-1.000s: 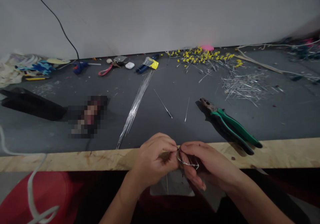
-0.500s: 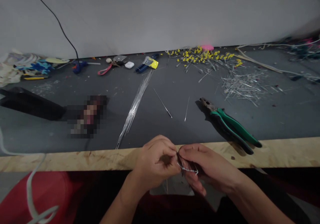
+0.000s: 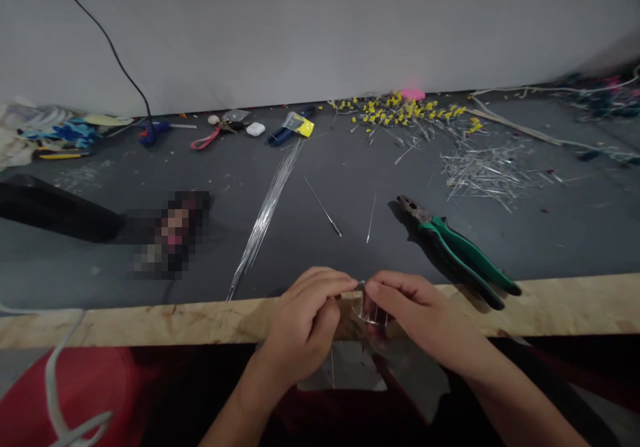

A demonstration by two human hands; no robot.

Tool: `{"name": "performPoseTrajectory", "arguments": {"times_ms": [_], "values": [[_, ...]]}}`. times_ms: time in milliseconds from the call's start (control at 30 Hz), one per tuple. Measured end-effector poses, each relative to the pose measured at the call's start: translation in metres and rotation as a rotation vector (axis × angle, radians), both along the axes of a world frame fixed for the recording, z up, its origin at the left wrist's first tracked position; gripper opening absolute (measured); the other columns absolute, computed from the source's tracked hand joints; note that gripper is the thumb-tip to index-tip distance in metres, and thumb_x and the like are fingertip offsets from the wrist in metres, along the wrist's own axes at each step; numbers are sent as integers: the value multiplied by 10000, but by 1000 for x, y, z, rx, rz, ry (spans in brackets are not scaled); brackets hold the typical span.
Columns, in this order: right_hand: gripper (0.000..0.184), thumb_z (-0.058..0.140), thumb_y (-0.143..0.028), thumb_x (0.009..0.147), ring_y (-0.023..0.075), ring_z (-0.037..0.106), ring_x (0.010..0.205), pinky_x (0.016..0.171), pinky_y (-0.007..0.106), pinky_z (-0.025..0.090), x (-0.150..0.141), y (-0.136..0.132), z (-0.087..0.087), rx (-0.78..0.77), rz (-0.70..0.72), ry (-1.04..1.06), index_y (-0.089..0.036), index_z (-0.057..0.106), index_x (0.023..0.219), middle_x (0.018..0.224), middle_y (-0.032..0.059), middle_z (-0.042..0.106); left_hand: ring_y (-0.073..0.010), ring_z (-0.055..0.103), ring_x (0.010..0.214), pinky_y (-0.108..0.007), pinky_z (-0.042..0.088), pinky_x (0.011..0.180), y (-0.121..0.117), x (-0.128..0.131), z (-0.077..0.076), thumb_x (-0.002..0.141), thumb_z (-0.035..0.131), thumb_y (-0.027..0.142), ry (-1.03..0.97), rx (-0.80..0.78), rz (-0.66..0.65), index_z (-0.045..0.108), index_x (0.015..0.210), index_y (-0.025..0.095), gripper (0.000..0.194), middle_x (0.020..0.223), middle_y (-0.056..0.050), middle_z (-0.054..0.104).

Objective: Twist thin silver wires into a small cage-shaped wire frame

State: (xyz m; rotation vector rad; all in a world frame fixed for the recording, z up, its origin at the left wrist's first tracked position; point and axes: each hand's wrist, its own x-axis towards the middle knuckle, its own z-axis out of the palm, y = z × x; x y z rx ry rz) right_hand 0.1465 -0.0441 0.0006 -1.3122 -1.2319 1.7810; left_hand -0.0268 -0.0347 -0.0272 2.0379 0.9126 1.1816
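Observation:
Over the table's front edge, my right hand (image 3: 420,310) is closed in a pinch on a small bent wire frame (image 3: 373,322), thin and silvery, with a curved lower side. The fingers of my left hand (image 3: 310,320) are pressed together, and their tips meet the top of the same wire frame; its thumb sits lower, away from those tips. My fingers hide part of the wire. Beyond my hands, two single wires lie on the table: a twisted wire (image 3: 325,210) and a thin straight wire (image 3: 371,219). Green-handled pliers (image 3: 455,250) rest to the right.
A bundle of straight wires (image 3: 265,217) lies left of centre. Farther right are a heap of bent wires (image 3: 485,170) and yellow-tipped wires (image 3: 395,110). A black stand (image 3: 55,207) and a blurred-out object (image 3: 175,234) are at left. The wooden edge (image 3: 175,320) runs along the front.
Both hands have moved slightly up with the wire frame. My left fingers have straightened, and the thumb has drawn away from their tips. The view has shifted a little.

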Motion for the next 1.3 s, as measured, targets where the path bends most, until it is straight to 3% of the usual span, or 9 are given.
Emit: {"name": "performPoseTrajectory", "arguments": {"times_ms": [133,367,500,733,1067,1167,1300], "values": [[329,458,-358,893,112,427,542,490,230,339,5,1,-2,144,15,-255,-202,500,607,571,-34,451,-174,646,845,-338,551,721,1,1,1,808,495,98,47,-152,20,631,975,196,237,903,-60,695],[363,421,-371,909,110,336,525,459,244,246,3,-2,-10,276,70,-448,-207,396,586,559,-42,371,-152,637,680,-294,518,611,1,7,-1,753,586,136,217,-263,117,645,827,212,121,751,-1,689],[377,391,-374,923,110,339,519,466,249,252,2,-1,-11,296,90,-485,-209,354,586,550,-41,376,-151,605,642,-285,495,572,0,9,1,751,583,127,280,-205,133,621,802,204,100,708,4,665],[360,370,-356,922,119,378,556,500,254,276,2,2,-15,247,117,-534,-205,367,595,579,-29,428,-177,549,648,-312,474,581,-5,15,-6,789,483,99,444,77,117,580,716,167,139,650,-24,605],[332,364,-285,895,115,413,532,483,254,265,5,5,-10,195,207,-625,-198,401,577,545,-34,456,-184,553,635,-305,468,562,-13,20,-17,783,454,69,553,147,73,602,716,148,180,644,-26,624],[334,354,-279,901,115,451,512,474,251,279,8,5,-9,153,238,-607,-200,419,583,528,-32,472,-176,549,631,-296,455,569,-14,21,-16,794,457,84,530,61,48,611,717,146,183,642,-30,629],[351,347,-309,917,112,471,498,468,238,310,13,3,-7,104,277,-551,-202,413,589,516,-34,483,-158,546,634,-277,414,578,-13,21,-9,796,478,122,463,-190,31,619,719,157,165,643,-24,618]]}}
